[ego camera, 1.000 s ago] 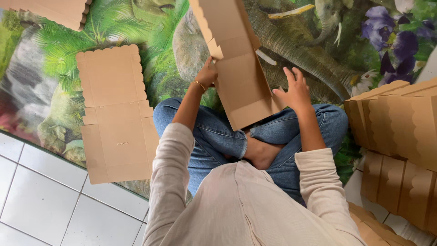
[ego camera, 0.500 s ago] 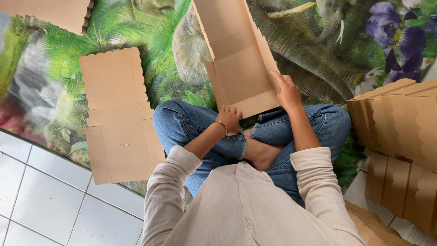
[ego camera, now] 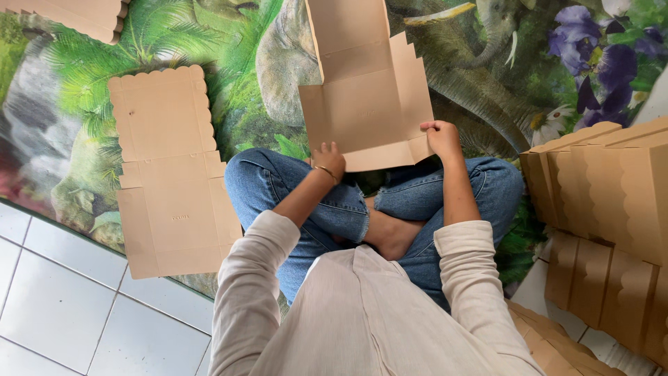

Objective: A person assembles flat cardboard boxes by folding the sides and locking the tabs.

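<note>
**A:** Top-down view here: a person sits cross-legged on a jungle-print mat [ego camera: 209, 42], with a flat cardboard box blank [ego camera: 365, 90] lying across the knees and running out onto the mat.

**B:** And both hands are on its near edge. The right hand [ego camera: 441, 136] is closed in a pinch on the small corner flap [ego camera: 417, 148] at the blank's lower right.

**A:** The left hand [ego camera: 328, 159], the one with the thin bracelet, sits at the lower left edge. Fingers are curled against the card, though I cannot tell whether it truly grips or just steadies.

**B:** So my read is that the folding has barely begun. The panels lie flat, creases visible, no wall standing yet.

**A:** Agreed. The next move, I'd judge, calls for that pinched flap to bend along its crease while the other hand pins the main panel so the sheet doesn't slide off the jeans.

**B:** Around them, a second flat blank [ego camera: 170, 170] waits on the mat to the person's left, well apart from the hands.

**A:** And to the right, a stack of scallop-edged cardboard boxes [ego camera: 605, 188], already shaped.
</note>
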